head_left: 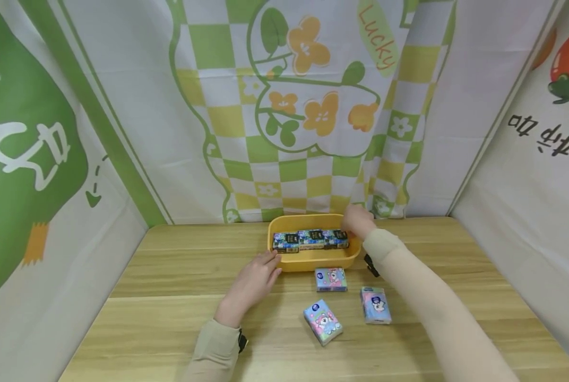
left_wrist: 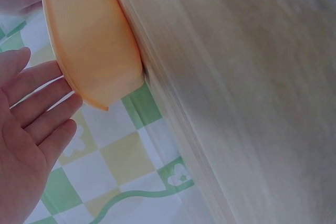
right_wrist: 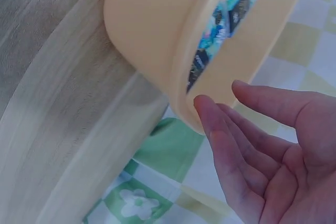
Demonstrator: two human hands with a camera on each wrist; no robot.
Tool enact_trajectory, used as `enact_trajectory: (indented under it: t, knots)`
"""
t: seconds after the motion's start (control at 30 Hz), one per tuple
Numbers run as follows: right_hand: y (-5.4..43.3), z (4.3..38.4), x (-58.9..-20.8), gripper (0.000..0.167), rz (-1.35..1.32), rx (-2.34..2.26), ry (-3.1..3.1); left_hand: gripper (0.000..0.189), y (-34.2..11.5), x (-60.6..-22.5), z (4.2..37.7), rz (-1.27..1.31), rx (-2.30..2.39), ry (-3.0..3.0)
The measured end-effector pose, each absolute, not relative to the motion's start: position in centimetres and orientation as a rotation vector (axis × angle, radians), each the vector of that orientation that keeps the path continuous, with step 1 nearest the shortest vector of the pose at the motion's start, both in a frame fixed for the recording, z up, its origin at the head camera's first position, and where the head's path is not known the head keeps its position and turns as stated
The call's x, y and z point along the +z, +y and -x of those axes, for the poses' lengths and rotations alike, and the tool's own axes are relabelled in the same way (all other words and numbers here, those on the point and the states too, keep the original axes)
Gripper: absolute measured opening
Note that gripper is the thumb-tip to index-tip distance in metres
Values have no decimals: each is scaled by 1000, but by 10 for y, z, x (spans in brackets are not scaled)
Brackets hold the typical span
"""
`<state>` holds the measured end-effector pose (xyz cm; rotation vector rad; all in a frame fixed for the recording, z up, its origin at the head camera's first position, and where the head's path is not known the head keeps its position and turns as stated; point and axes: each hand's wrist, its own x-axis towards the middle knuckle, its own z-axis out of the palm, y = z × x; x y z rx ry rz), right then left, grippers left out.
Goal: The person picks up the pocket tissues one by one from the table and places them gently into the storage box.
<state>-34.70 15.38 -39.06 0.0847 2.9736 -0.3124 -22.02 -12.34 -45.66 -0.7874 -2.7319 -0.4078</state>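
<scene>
Yellow basket (head_left: 308,265): bracketing its ends with straight-fingered left hand (head_left: 252,284) and relaxed right hand (head_left: 359,220), gripping nothing; seemingly steadying it, probably calling next for picking up a loose packet (head_left: 323,321).

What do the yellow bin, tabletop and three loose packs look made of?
Yellow bin: probably molded plastic, matte to satin; the wall looks smooth and seamless, with a rounded rim.
Tabletop: wood or wood-look laminate, low sheen; grain streaks show, core can't be told.
Three loose packs: printed film or coated paper, perhaps satin; colorful graphics, too small to settle.
</scene>
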Motion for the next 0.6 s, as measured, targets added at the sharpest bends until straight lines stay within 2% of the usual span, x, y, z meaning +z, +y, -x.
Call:
enact_trajectory:
  t: [0.37,0.6]
  knots:
    - [165,322,-382,25,12,-368,2954,39,-124,-458,221,795,-420,-2727]
    - [169,304,-382,15,95,-459,2946,38,-123,-458,222,795,-421,-2726]
